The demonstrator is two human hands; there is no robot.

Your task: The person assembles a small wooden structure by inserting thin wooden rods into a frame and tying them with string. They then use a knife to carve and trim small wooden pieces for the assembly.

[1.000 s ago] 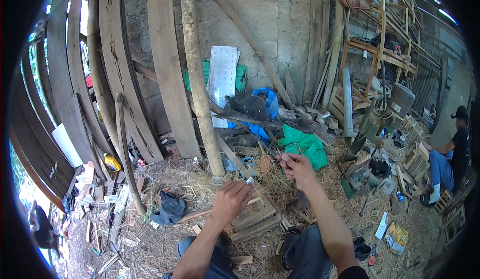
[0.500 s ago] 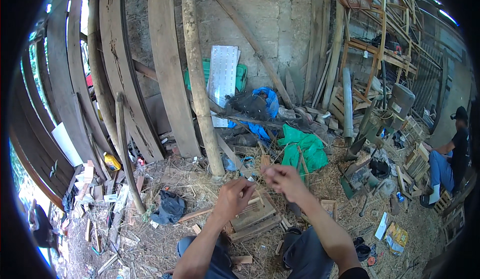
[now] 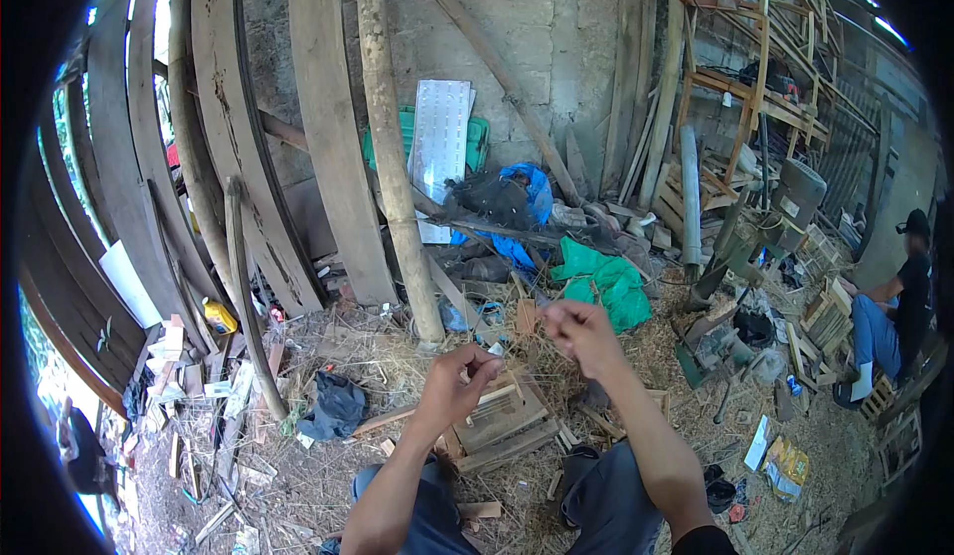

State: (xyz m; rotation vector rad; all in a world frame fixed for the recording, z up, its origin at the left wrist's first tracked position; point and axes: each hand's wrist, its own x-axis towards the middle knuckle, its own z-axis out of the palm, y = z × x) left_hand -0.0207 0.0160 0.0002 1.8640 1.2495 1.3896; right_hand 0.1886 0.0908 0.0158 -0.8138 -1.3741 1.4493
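My left hand (image 3: 455, 386) and my right hand (image 3: 583, 334) are raised in front of me, both pinched on thin dry straw strands (image 3: 522, 354) that run between them. Below the hands a small wooden frame of slats (image 3: 497, 418) lies on the straw-covered ground, between my knees. The strands are very thin and partly hard to make out.
Curved planks (image 3: 224, 148) and a log post (image 3: 397, 167) lean on the block wall. A green cloth (image 3: 608, 282), blue tarp (image 3: 527, 192) and dark rag (image 3: 333, 406) lie about. Another person (image 3: 894, 307) sits at the far right by wooden crates (image 3: 830, 321).
My right hand has come down and leftward, closer to my left hand, drawing the straw strands in. My left hand has stayed near the same spot.
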